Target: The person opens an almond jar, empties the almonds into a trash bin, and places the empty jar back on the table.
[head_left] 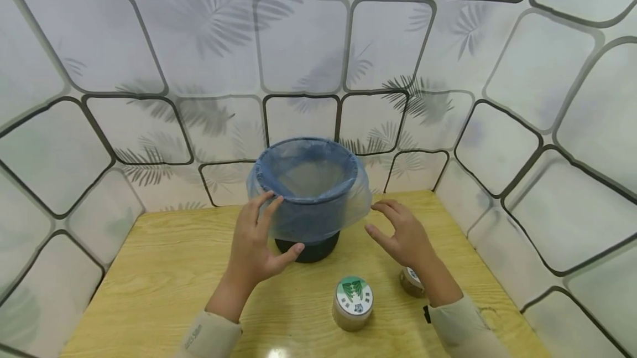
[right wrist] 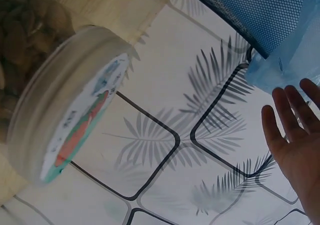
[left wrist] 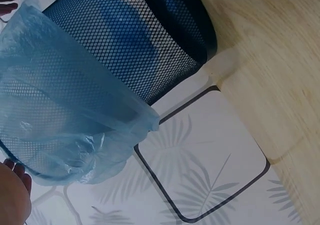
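A dark mesh wastebasket (head_left: 309,252) stands on the table, lined with a translucent blue plastic bag (head_left: 308,222). The bag is folded out over the round rim and hangs down the outside, leaving the basket's base bare. My left hand (head_left: 256,239) is at the near left of the bag, fingers spread loosely and fingertips right at the rim; it shows in the left wrist view as a hand (left wrist: 12,192) beside the rim. To the right of the bag, my right hand (head_left: 403,233) has its fingers relaxed and holds nothing.
A jar with a green and white lid (head_left: 353,297) stands in front of the basket. Another jar (head_left: 410,281), partly hidden by my right wrist, holds brown pieces seen in the right wrist view. Patterned walls (head_left: 219,125) enclose the wooden table (head_left: 169,269).
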Motion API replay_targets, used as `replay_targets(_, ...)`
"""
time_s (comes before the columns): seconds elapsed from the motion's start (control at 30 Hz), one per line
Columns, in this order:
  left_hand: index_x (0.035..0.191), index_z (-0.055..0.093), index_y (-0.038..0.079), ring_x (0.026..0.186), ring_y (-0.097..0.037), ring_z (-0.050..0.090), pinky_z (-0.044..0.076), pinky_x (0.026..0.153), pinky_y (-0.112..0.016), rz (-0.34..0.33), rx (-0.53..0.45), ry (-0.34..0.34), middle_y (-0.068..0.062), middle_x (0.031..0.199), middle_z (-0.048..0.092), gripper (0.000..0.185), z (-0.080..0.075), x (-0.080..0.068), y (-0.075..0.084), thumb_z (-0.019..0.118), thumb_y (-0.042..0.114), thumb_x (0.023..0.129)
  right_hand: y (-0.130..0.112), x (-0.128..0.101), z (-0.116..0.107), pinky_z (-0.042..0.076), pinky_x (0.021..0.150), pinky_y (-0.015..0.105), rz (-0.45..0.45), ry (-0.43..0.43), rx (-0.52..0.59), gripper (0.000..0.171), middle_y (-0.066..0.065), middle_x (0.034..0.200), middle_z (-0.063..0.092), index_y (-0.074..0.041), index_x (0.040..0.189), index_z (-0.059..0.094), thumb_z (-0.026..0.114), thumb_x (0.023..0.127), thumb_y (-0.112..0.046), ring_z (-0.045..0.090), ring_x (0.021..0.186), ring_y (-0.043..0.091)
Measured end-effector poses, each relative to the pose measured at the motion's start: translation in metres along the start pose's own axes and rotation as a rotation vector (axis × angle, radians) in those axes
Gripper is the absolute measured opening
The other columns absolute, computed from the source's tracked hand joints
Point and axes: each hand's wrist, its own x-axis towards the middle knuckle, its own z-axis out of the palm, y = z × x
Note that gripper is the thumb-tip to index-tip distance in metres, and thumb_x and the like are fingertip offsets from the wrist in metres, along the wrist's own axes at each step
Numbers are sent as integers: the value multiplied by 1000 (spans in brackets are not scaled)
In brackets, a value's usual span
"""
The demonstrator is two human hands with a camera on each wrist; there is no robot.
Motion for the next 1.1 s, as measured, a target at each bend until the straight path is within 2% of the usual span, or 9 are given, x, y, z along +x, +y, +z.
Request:
replay_targets(0.23,144,61,2,125,-45,57,50,97,-65,22,-20,51,-28,145,54,89,5,-6,4,55,76,96,1,-16,-2,55,101,63,-40,-147,96,56,6,141,63,-14,142,65,80,92,-34,64,129,35)
replay_targets(0.4,145,60,3,120,-42,59,50,93,-62,4,-20,44,-25,140,56,88,5,-12,7,55,76,96,1,-24,-2,55,102,63,-49,-192,138,61,4,141,63,-17,143,64,82,87,-35,64,130,33)
replay_targets(0.57,144,61,2,107,-35,59,50,85,-55,-4,-24,30,-22,128,60,88,8,-20,9,55,76,97,-1,-33,-1,56,102,58,-13,-250,159,62,-3,144,60,-24,146,60,81,90,-42,63,130,26)
replay_targets(0.73,145,61,3,111,-34,59,52,88,-54,-25,-43,-24,-21,129,59,87,12,-27,10,55,75,97,-3,-40,0,59,98,51,23,-294,185,63,-9,146,58,-29,148,58,78,92,-50,64,125,20)
replay_targets(0.87,147,59,6,114,-30,60,57,87,-51,-62,-77,-104,-19,135,57,84,13,-32,9,58,73,97,-2,-43,2,59,96,48,12,-312,191,66,-8,145,60,-30,149,58,80,90,-50,64,122,17)
replay_targets(1.03,147,59,8,116,-27,63,60,88,-48,-105,-97,-205,-13,139,56,79,15,-37,7,71,65,94,-1,-47,5,60,92,47,-13,-342,208,71,-5,144,61,-27,150,58,84,87,-45,65,118,19)
replay_targets(1.1,146,60,8,117,-27,64,61,89,-48,-115,-106,-231,-12,138,57,77,16,-38,8,76,60,92,-1,-49,6,59,90,48,5,-364,226,73,-6,145,60,-29,151,57,84,86,-46,64,118,18)
